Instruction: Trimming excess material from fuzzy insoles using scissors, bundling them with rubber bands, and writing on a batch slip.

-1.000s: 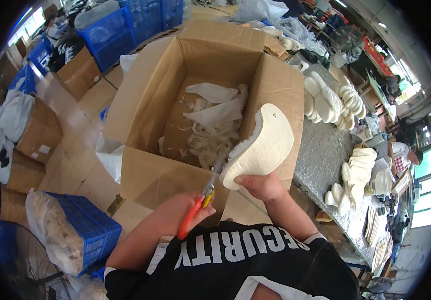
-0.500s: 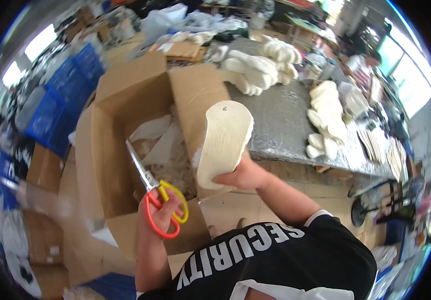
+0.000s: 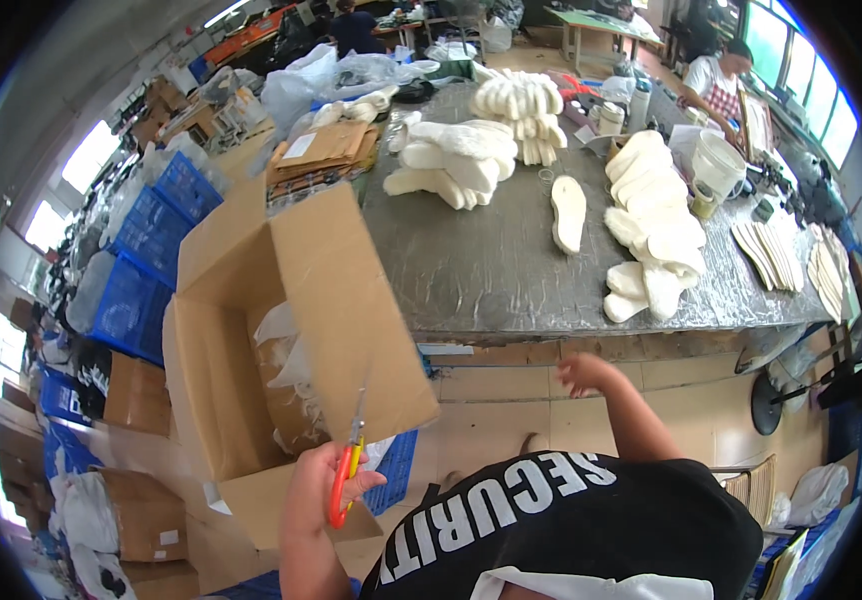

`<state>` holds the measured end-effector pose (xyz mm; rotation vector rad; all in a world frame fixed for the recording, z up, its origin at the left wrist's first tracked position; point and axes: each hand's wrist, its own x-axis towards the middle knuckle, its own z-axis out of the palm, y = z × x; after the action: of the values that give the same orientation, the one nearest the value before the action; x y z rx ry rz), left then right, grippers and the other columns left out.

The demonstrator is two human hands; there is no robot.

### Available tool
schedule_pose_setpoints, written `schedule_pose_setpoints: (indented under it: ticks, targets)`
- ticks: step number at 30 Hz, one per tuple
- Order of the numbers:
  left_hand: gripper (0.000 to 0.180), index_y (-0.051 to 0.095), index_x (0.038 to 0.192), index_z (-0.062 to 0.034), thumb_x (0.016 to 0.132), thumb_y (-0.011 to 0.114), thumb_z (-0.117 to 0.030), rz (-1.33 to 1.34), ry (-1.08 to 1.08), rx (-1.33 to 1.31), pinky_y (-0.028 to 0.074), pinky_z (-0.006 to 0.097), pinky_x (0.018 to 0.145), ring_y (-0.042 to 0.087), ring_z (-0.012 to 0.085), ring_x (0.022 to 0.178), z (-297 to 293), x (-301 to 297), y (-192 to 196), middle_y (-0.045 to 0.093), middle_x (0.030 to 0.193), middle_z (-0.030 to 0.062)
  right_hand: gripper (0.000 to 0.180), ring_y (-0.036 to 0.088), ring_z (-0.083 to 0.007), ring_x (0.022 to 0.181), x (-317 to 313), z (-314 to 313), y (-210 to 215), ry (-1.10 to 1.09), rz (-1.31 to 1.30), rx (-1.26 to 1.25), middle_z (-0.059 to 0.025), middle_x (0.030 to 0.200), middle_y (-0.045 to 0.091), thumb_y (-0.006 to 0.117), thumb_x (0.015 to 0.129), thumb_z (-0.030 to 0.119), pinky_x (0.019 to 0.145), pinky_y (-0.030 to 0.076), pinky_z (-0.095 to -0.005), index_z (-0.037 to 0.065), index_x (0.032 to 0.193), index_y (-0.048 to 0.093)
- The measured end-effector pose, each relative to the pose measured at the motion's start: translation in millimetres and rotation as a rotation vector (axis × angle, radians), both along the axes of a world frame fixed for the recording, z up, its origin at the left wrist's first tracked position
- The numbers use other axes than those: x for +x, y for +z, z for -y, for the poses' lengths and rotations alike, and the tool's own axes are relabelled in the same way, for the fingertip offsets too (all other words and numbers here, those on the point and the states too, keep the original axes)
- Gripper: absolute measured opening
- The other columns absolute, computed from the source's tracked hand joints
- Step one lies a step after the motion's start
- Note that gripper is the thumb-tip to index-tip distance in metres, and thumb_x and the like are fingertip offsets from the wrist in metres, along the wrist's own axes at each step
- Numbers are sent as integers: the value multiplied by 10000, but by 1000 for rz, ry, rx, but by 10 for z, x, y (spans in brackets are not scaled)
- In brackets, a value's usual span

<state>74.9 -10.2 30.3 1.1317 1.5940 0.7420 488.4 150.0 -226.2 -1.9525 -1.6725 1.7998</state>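
Left hand (image 3: 318,482) grips the scissors (image 3: 339,503) by the red and yellow handles, blades pointing away from the body; handles show nearly edge-on, so can't tell blade opening. Left forearm runs almost straight forward from the lower edge.

Right hand (image 3: 586,373) is empty, fingers loosely bent and pointing leftward, forearm slanting forward and inward. It hangs short of the table edge, touching nothing.

Ahead-left of the left hand: open cardboard box (image 3: 351,310), white scraps (image 3: 296,365) inside; blades overlap its flap in view, contact unclear.

Ahead of the right hand, well apart: single white insole (image 3: 569,215), flat on the grey table (image 3: 451,270). Right of that insole, stacked insoles (image 3: 646,180); left of it, a white pile (image 3: 456,160). Farther ahead-right: white bucket (image 3: 719,163), then a co-worker (image 3: 708,80).
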Motion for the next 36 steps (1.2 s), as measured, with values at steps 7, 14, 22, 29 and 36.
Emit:
schedule_pose_setpoints:
  ticks: [7, 14, 22, 29, 36]
  targets:
    - [274, 580, 842, 12, 690, 788, -82, -359, -246, -163, 444, 212, 557, 543, 71, 620, -1122, 1162, 607, 571, 685, 10, 487, 636, -271, 898, 377, 275, 321, 445, 36, 215, -153, 1022, 649, 622, 809, 376, 801, 484, -376, 60, 1175, 558]
    - [286, 568, 885, 16, 729, 770, -113, -373, -639, -81, 406, 218, 496, 498, 58, 564, -2513, 2217, 377, 551, 641, 3, 327, 623, -262, 913, 849, -58, 1123, 44, -353, 510, -133, 992, 654, 609, 844, 223, 794, 484, -349, 30, 1105, 571]
    - [190, 536, 937, -4, 878, 592, -176, 179, -626, -80, 415, 211, 437, 532, 118, 537, -4614, 3557, -60, 574, 704, 85, 323, 633, -216, 844, 1611, 358, 648, -509, -262, 426, -135, 960, 661, 644, 819, 161, 771, 499, -322, 10, 1097, 577]
    - [162, 513, 991, -22, 896, 552, -148, 595, -462, -366, 422, 238, 464, 489, 151, 540, -6518, 4874, -924, 571, 813, 179, 327, 627, -183, 807, 1874, 672, 568, -999, 6, 241, -127, 936, 664, 652, 808, 155, 729, 506, -304, -4, 1086, 588]
    - [278, 513, 1040, -35, 957, 433, -287, 590, -581, -376, 441, 267, 445, 566, 200, 605, -7641, 5760, -1720, 579, 845, 158, 325, 611, -152, 833, 1621, 471, 805, -1191, 4, 126, -108, 922, 656, 638, 816, 126, 758, 493, -282, -14, 1102, 574]
